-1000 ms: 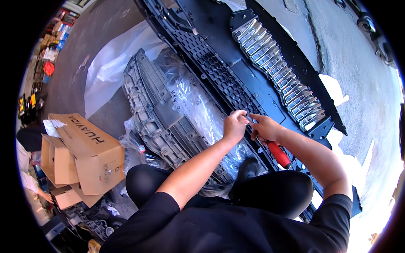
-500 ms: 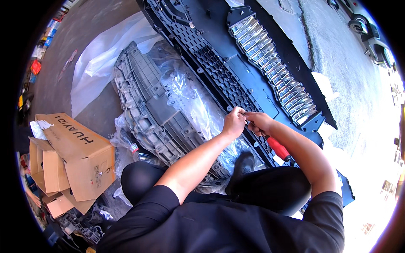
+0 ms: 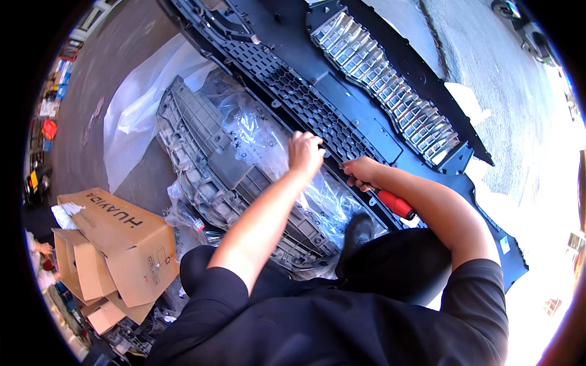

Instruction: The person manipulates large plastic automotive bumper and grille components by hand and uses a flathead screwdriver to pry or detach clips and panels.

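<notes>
— Where were the hands at that moment?

— Both were close together over the black bumper panel (image 3: 366, 131). The left hand (image 3: 305, 154) rested on the edge of its mesh grille strip (image 3: 305, 104), fingers curled down and pinching at something too small to make out. The right hand (image 3: 361, 172) lay just beside it, closed in a fist around a red-handled screwdriver (image 3: 394, 203), whose handle stuck out back along the forearm; the tip was hidden under the hand.

— And the panel itself?

— It lay on the concrete floor (image 3: 488, 73), running from far ahead of the left hand to well past the right one. A chrome ribbed grille insert (image 3: 390, 97) sat in it, beyond the right hand.

— Anything else nearby?

— A grey grille in clear plastic wrap (image 3: 226, 165) lay under and to the left of the left forearm, on a white plastic sheet (image 3: 140, 110). Open cardboard boxes (image 3: 116, 244) stood well to the left, near the person's black-clad knee. Another person's hand (image 3: 44, 249) showed at the far left edge.
</notes>
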Available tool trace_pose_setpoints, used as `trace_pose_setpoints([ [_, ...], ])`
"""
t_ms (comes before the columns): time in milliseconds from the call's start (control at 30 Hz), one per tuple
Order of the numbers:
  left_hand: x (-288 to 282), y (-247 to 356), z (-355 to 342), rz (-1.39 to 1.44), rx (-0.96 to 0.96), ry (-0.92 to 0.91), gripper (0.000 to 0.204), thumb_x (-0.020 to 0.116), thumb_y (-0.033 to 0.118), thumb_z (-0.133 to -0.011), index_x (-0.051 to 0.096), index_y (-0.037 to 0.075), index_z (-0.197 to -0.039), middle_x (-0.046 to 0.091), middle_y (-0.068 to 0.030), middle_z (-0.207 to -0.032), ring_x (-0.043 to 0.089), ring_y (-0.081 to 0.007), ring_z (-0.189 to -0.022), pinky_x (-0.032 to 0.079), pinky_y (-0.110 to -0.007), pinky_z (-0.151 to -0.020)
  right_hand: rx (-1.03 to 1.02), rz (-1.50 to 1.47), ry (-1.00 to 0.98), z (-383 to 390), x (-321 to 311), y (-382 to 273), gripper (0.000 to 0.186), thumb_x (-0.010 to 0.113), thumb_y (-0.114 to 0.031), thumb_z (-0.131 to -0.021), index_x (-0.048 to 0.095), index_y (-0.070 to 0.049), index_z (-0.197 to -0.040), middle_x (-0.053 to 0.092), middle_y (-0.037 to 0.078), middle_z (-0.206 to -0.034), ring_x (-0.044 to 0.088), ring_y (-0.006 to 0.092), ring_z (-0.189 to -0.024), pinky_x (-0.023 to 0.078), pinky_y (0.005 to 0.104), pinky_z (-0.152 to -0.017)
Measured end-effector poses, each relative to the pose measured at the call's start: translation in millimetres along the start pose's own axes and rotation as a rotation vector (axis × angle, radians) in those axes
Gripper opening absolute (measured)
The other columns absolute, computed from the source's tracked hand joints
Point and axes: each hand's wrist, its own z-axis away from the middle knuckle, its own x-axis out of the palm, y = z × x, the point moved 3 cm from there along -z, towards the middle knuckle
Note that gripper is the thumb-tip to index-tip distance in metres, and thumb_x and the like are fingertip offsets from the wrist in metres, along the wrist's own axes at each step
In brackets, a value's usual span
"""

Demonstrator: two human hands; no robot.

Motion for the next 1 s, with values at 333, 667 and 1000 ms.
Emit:
trace_pose_setpoints([
  [333,32,-13,-47,-0.235,-0.101,-0.667,0.023,0.077,0.038,-0.083,0.082,0.017,-0.091,0.076,-0.0112,-0.094,0.070,-0.0262,-0.098,0.047,-0.038,-0.099,0.028,-0.028,-0.034,-13,-6,0,0.039,0.051,-0.010,-0.098,0.057,-0.020,-0.135,0.066,0.011,-0.076,0.042,0.0098,-0.043,0.038,0.0282,-0.037],
  [667,41,-23,-58,-0.187,-0.103,-0.779,0.013,0.078,0.033,-0.083,0.082,0.024,-0.091,0.077,-0.0057,-0.101,0.072,-0.0241,-0.099,0.052,-0.037,-0.092,0.038,-0.035,-0.092,-26,-13,4,0.047,0.049,-0.011,-0.098,0.052,-0.022,-0.143,0.064,0.009,-0.074,0.042,0.0096,-0.044,0.038,0.0283,-0.038],
  [1000,36,-20,-58,-0.193,-0.240,-0.730,0.013,0.083,0.033,-0.077,0.082,0.022,-0.085,0.077,-0.0051,-0.093,0.073,-0.0241,-0.094,0.055,-0.035,-0.088,0.038,-0.014,-0.127,-38,-8,1,0.050,0.048,-0.011,-0.098,0.051,-0.023,-0.147,0.064,0.010,-0.075,0.045,0.0120,-0.046,0.038,0.0290,-0.038],
])
